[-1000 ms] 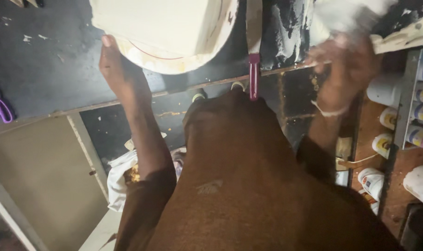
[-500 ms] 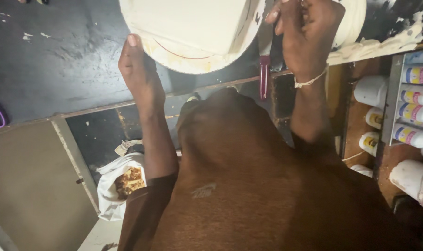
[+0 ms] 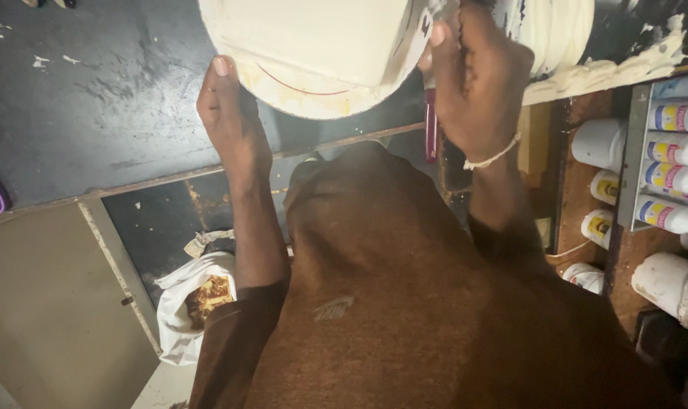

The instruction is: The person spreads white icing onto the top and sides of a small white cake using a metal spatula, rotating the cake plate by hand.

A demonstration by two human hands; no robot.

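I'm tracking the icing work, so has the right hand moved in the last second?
Yes. The right hand came in from the shelf side toward the white cake, and now holds the red-handled spatula beside it.

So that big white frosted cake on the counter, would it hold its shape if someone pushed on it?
Probably not well. The cake has a smooth, creamy coat, so a push would likely dent or smear it. The left hand touches only the board's rim, which suggests the sides mark easily. It looks broad and low, so it seems unlikely to tip, and probably heavy.
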